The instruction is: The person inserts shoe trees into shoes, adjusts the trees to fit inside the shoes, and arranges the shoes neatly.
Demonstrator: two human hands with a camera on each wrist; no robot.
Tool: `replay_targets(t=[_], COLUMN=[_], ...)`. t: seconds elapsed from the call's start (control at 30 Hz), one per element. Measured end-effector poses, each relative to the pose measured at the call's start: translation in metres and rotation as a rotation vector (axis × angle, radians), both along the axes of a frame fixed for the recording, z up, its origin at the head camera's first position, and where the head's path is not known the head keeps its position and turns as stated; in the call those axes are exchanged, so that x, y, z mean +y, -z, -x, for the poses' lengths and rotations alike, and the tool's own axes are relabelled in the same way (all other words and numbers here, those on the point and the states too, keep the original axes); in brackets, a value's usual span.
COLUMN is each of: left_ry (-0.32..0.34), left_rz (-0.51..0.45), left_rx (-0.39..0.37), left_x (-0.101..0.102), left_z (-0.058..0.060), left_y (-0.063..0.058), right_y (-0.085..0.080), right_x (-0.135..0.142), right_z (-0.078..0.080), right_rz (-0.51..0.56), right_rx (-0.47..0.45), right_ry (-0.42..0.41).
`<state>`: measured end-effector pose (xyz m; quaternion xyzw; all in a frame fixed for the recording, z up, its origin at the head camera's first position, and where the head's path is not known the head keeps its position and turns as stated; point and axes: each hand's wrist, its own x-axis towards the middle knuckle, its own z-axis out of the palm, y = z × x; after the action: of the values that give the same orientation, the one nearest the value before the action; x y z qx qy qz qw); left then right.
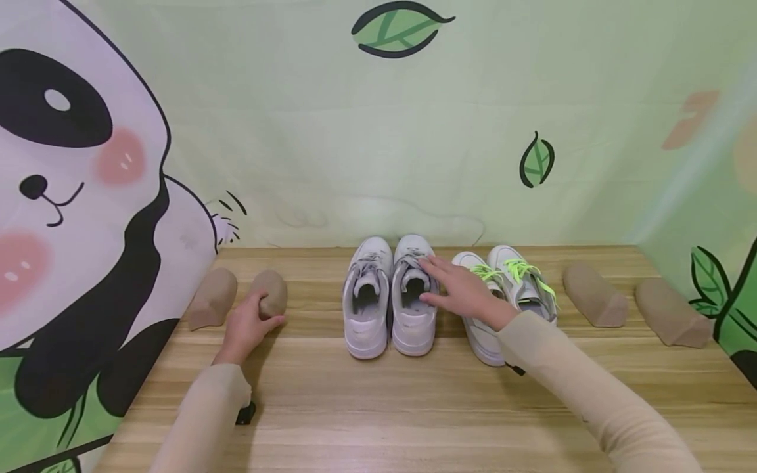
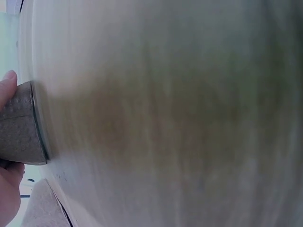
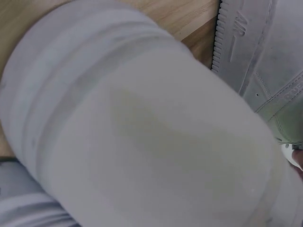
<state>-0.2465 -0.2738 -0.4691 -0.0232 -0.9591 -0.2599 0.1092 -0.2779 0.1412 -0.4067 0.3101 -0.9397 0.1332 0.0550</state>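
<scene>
My left hand point(image 1: 244, 328) grips a brown molded shoe insert point(image 1: 273, 289) at the left of the wooden surface. Thumb and fingers straddle the same brown insert point(image 2: 19, 125) at the edge of the left wrist view. In the middle stands a pair of white sneakers with grey laces point(image 1: 365, 335), toes toward the wall. My right hand point(image 1: 464, 289) reaches over the right sneaker point(image 1: 414, 332) of that pair, fingers extended by its tongue and collar. In the right wrist view, its fingertips point(image 3: 298, 158) show at the edge, beside the sneaker's side point(image 3: 255, 56).
White sneakers with neon-green laces point(image 1: 481, 335) stand under my right forearm, partly hidden. Another brown insert point(image 1: 214, 299) lies at far left. Two more, one inner point(image 1: 594, 295) and one outer point(image 1: 674, 312), lie at right. A printed panda backdrop point(image 1: 296, 131) rises behind.
</scene>
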Motion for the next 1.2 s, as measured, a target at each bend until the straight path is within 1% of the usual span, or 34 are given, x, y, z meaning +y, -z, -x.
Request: replay_targets(t=[0.07, 0.1, 0.2, 0.33, 0.47, 0.6, 0.73, 0.93, 1.07, 1.2], left_ry=[-0.003, -0.005, -0.006, -0.016, -0.022, -0.014, -0.005, 0.007, 0.01, 0.028], left_rz=[0.006, 0.007, 0.041, 0.066, 0.044, 0.016, -0.006, -0.007, 0.005, 0.002], left_rx=[-0.004, -0.024, -0.031, -0.058, -0.062, -0.056, -0.068, -0.088, -0.081, -0.068], left_x=[-0.001, 0.001, 0.001, 0.001, 0.002, 0.003, 0.004, 0.005, 0.007, 0.011], left_z=[0.001, 0.0, 0.001, 0.001, 0.0, -0.001, -0.004, -0.009, -0.011, -0.013], left_y=[0.001, -0.001, 0.0, -0.003, -0.007, -0.011, -0.016, -0.025, -0.03, -0.036], right_y=[0.0, 0.0, -0.001, 0.0, 0.003, 0.003, 0.003, 0.001, 0.0, 0.002], right_x=[-0.001, -0.002, -0.004, -0.008, -0.012, -0.016, -0.018, -0.02, -0.021, -0.023], right_z=[0.0, 0.0, -0.001, -0.002, -0.001, -0.001, -0.002, -0.002, -0.003, -0.004], right_rz=[0.001, 0.002, 0.003, 0.006, 0.016, 0.028, 0.04, 0.042, 0.041, 0.044], right_rx=[-0.003, -0.005, -0.006, -0.013, -0.003, 0.009, 0.027, 0.033, 0.04, 0.056], right_ry=[0.013, 0.022, 0.048, 0.082, 0.112, 0.14, 0.147, 0.153, 0.166, 0.188])
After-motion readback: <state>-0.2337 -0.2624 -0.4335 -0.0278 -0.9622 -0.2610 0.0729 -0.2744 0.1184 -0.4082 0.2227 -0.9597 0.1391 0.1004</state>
